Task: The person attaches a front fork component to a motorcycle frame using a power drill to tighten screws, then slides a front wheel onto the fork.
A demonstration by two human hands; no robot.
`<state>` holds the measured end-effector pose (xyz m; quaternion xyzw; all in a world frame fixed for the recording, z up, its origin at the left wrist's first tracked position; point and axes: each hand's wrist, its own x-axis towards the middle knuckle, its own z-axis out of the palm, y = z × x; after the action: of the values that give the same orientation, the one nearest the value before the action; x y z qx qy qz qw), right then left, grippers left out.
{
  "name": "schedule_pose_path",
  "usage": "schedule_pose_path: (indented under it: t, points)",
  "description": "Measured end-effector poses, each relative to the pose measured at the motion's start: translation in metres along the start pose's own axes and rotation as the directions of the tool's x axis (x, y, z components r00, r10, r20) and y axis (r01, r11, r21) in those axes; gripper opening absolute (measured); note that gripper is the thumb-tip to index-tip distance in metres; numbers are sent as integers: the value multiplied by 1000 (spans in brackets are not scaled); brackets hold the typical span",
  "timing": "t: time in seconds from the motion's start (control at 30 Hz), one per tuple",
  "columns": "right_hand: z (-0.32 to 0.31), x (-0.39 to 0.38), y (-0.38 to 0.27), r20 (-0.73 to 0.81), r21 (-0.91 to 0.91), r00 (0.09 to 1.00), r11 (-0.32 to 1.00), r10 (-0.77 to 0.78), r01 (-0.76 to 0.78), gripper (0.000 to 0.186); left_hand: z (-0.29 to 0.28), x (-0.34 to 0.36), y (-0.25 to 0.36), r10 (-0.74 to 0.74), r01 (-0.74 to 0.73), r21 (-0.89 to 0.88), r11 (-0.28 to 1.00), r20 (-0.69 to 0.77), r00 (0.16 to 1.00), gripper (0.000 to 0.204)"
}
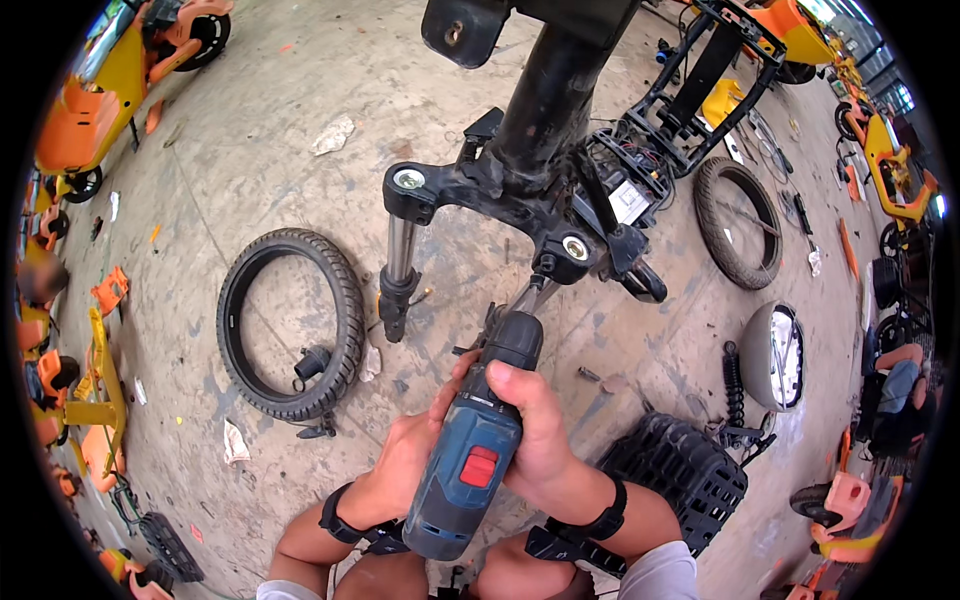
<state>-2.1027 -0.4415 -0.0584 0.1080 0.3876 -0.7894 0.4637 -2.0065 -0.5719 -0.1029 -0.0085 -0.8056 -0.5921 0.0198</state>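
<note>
A blue cordless drill [448, 500] with a red switch on top and a black chuck is pointed away from me. My right hand [540, 430] wraps around its right side, thumb lying along the front of the body. From the left, my left hand [408, 455] grips it too, with most of its fingers hidden behind the tool. The drill's bit reaches the right end of a black fork clamp [455, 190], at a clamp bolt below the round silver fork cap [574, 247]. A fork leg [400, 265] hangs from the clamp's left end. The thick black steering column [545, 100] rises above.
On the stained concrete floor lie a tyre [345, 330] at left, another tyre [710, 225] at right, a grey headlight-like shell [765, 360], a coil shock absorber [733, 385] and a black slatted plastic part [680, 470]. Orange and yellow scooters [85, 125] line both sides.
</note>
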Motion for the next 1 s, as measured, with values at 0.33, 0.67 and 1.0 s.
schedule_pose_path:
  t: [0.33,0.67,1.0]
  points:
    - [12,-4,-16,-4,12,997,997,72,-72,44,21,-14,-1,-89,103,-249,963,65,994,21]
    - [8,-3,-14,-31,0,998,998,56,-56,43,16,-1,17,-195,195,-228,954,21,980,20]
    - [5,-2,-16,-25,-7,998,998,63,-63,43,16,3,15,-20,14,102,995,52,998,23]
